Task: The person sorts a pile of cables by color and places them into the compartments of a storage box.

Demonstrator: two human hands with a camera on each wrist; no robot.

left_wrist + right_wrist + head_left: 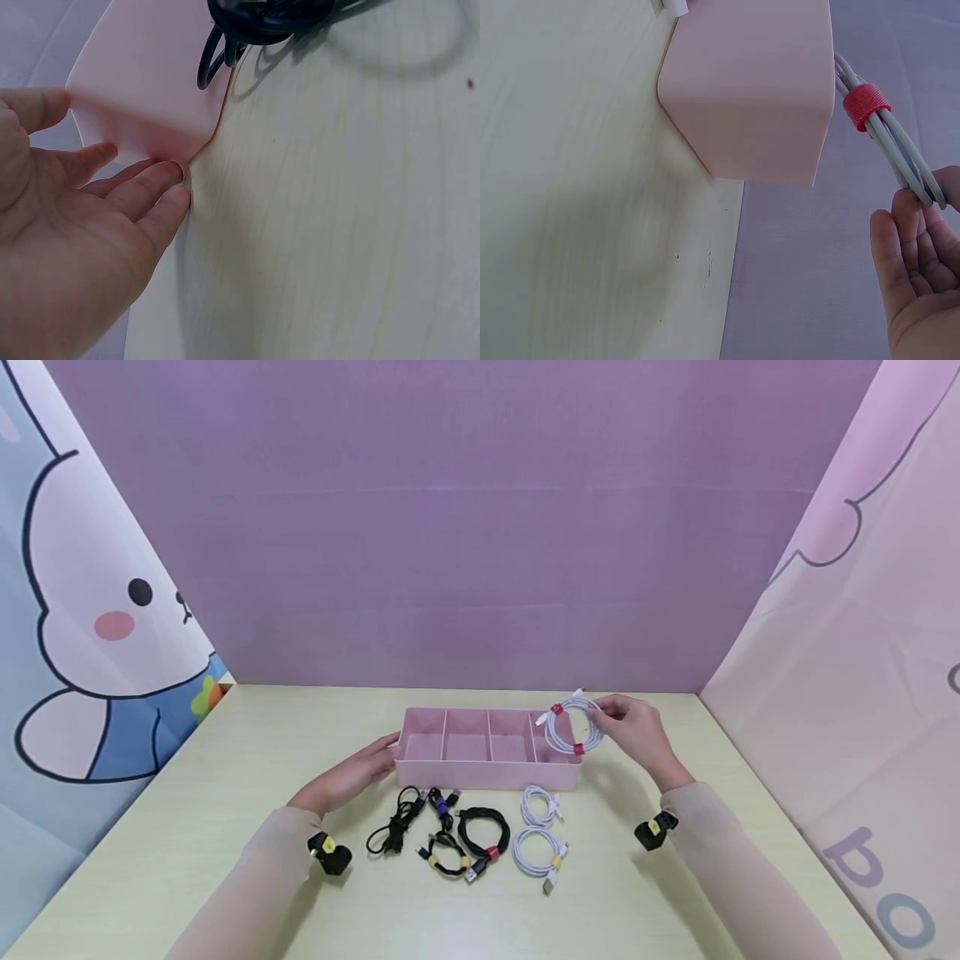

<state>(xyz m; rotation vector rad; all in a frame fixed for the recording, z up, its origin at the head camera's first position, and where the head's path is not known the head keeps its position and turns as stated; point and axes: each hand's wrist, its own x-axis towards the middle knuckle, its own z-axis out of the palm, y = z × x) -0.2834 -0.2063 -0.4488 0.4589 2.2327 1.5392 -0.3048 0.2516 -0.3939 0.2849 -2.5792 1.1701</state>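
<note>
Currently, right of frame centre, right hand (639,732) pinches white cable (552,732); left hand (351,779), fingers extended, touches pink box (487,775).

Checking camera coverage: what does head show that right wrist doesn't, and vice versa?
Head only: the left hand, the black cables and the compartments inside the pink box.

Right wrist only: the box's right end wall and the palm side of the right hand.

Both: that hand pinching the white cable coil, a red tie on it, the box and the table.
</note>
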